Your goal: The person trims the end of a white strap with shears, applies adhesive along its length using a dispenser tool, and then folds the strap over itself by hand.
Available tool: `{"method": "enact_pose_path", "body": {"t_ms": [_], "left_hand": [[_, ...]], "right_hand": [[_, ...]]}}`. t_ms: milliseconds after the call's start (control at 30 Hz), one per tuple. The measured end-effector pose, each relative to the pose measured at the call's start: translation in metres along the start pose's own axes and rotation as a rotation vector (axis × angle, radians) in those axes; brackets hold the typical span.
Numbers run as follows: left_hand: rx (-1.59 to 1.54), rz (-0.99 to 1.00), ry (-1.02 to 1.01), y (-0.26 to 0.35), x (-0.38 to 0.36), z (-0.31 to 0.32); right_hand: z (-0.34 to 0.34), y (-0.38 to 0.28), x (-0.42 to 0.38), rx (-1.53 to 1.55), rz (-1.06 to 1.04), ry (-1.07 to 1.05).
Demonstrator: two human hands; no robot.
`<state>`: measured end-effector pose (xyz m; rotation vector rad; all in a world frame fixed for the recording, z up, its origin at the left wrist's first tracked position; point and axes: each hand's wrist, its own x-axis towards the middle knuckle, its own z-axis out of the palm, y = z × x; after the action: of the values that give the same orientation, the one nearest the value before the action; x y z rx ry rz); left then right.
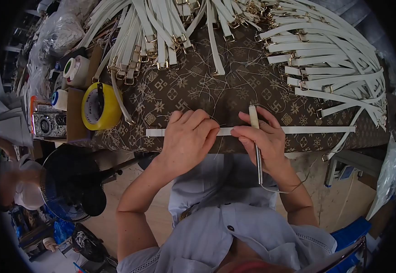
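Note:
A white strap [318, 130] with metal hardware at its ends lies across the near edge of the patterned table. My left hand [189, 136] is closed over it, thumb and fingertips pinched together at the strap near its middle. Thin thread ends show beside those fingertips. My right hand [266, 139] grips a pen-like tool [254, 117] with a cream upper part and a metal lower shaft; a thin cord curves away from its lower end. The right fingertips also touch the strap, just right of the left hand. What the left fingertips pinch is partly hidden.
Many white buckled straps [325, 59] are heaped at the back and right. At the left are a yellow tape roll [101, 106], thread spools [77, 70] and a cardboard box [76, 113]. Loose threads litter the patterned cloth [179, 98]. A black fan [73, 182] stands lower left.

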<state>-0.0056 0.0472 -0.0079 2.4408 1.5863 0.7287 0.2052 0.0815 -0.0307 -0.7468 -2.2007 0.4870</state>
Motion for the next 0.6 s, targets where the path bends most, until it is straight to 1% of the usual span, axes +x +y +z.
{"method": "enact_pose_path", "body": {"t_ms": [67,200,300,367,600], "left_hand": [[-0.054,0.021,0.064,-0.002,-0.002,0.003],[-0.051,0.048,0.108,-0.003,-0.003,0.007],[-0.091,0.048,0.087,-0.007,-0.003,0.006],[-0.192,0.054,0.012,-0.011,-0.001,0.003],[-0.261,0.086,-0.102,-0.016,0.001,-0.005]], "right_hand": [[0.0,-0.001,0.0,-0.016,0.003,0.001],[0.001,-0.003,-0.001,-0.051,0.005,0.007],[0.001,-0.004,-0.001,-0.063,0.017,0.011],[0.002,-0.004,0.0,-0.066,0.016,0.017],[0.002,-0.003,0.0,-0.078,0.021,0.024]]}}
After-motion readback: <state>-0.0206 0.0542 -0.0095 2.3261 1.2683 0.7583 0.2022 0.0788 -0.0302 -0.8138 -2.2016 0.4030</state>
